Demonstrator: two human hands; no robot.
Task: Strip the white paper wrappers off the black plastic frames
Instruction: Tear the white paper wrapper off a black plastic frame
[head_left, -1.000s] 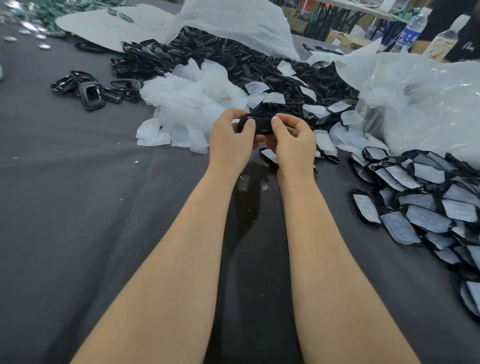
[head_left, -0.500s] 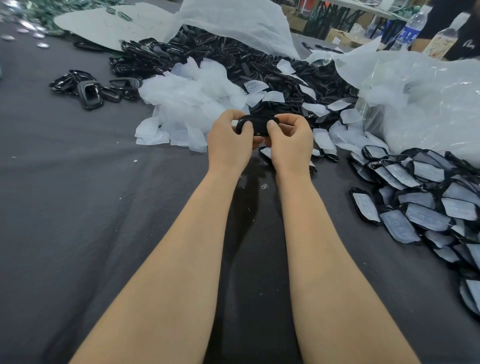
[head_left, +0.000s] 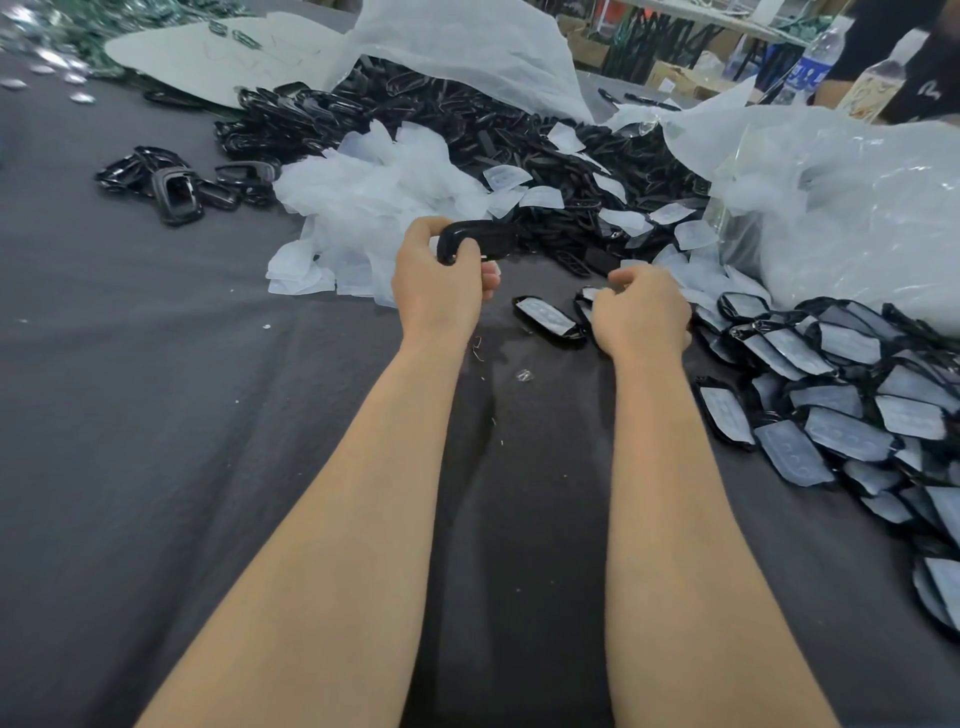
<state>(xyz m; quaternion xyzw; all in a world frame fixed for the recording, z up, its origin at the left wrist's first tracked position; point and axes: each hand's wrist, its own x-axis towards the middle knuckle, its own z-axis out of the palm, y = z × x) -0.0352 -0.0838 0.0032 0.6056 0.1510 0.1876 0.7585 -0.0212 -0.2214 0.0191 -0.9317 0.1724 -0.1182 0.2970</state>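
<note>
Black plastic frame (head_left: 480, 240) hangs above the middle of the bench (head_left: 156, 415), one end gripped by the left hand (head_left: 439, 283); the right hand (head_left: 641, 312) curls near wrapped frames (head_left: 831, 405) by the right edge, its hold unclear.

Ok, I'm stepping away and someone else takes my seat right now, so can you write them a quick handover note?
Left hand grips a black frame, no wrapper visible on it, above the grey cloth.
Right hand: fingers curled, low beside the wrapped frames; whether it holds anything is hidden.
Done: stripped frames heaped at the back, white wrappers piled in front of them.
Left to do: the spread of wrapped frames on the right, plus a single wrapped frame lying between the hands.
</note>
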